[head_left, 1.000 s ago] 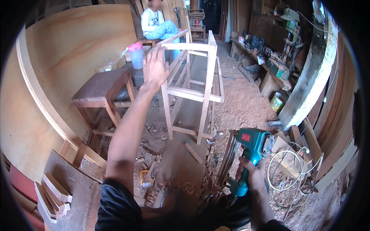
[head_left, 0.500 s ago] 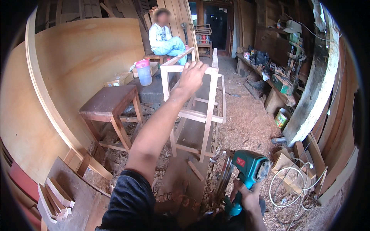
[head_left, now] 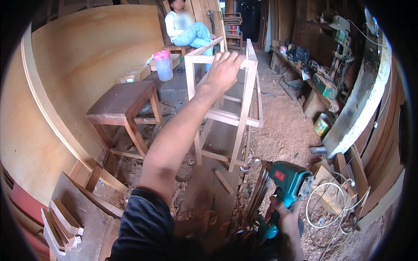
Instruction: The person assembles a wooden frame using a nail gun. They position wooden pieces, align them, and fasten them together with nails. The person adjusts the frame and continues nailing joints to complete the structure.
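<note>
A bare light-wood stool frame (head_left: 242, 111) stands upright in front of me, with slender legs and cross rails. Over its near top rail my left hand (head_left: 224, 73) is closed, fingers curled to the far side. My right hand (head_left: 288, 217) wraps round the handle of a teal nail gun (head_left: 289, 177), low and to the right, apart from the frame. The gun's long dark magazine points down to the left. Just below the frame lies a short loose wood strip (head_left: 224, 182).
A brown stool (head_left: 119, 101) stands left, a pink-lidded jug (head_left: 163, 67) behind it. A person (head_left: 191, 32) sits at the back. Cut wood pieces (head_left: 65, 217) lie lower left. A cluttered bench (head_left: 313, 85) and coiled pale hose (head_left: 308, 204) are at right; shavings cover the floor.
In the picture the stool frame and my left hand sit higher and slightly further right, and the frame leans a little more. Both hands keep their holds; the nail gun shifts slightly right.
</note>
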Tool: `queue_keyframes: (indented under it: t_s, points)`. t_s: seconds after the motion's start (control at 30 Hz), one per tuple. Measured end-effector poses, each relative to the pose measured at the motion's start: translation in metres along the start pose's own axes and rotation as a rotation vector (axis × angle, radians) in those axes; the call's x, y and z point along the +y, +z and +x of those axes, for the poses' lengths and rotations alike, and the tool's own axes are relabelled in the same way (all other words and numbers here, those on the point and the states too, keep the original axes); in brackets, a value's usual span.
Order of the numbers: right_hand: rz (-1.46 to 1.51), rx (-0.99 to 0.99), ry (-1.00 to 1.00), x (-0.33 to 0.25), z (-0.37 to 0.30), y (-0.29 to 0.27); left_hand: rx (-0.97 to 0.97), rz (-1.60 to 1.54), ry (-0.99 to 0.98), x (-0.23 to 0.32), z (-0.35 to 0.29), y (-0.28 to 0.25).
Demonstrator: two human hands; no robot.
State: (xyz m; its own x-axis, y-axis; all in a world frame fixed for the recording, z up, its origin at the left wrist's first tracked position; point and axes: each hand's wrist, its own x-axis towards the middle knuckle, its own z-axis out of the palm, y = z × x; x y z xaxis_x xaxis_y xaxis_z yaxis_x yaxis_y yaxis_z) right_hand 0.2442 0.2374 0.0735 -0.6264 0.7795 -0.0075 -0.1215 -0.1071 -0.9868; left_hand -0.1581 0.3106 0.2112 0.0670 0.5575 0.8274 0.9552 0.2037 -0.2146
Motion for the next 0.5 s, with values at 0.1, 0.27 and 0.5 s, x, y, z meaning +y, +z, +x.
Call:
queue_keyframes:
  t_s: [0.1,0.27,0.5]
  points:
    - [-0.029,0.010,0.019,-0.0001,0.0006,-0.0001,0.015,-0.017,0.032,-0.0054,-0.0017,-0.0016]
    - [-0.048,0.027,0.017,0.0013,0.0022,0.0002,0.015,-0.062,0.031,-0.0092,-0.0004,-0.0029]
    - [-0.055,0.032,0.001,0.0032,0.0025,0.0040,0.023,-0.030,0.022,-0.0025,0.0023,0.0005]
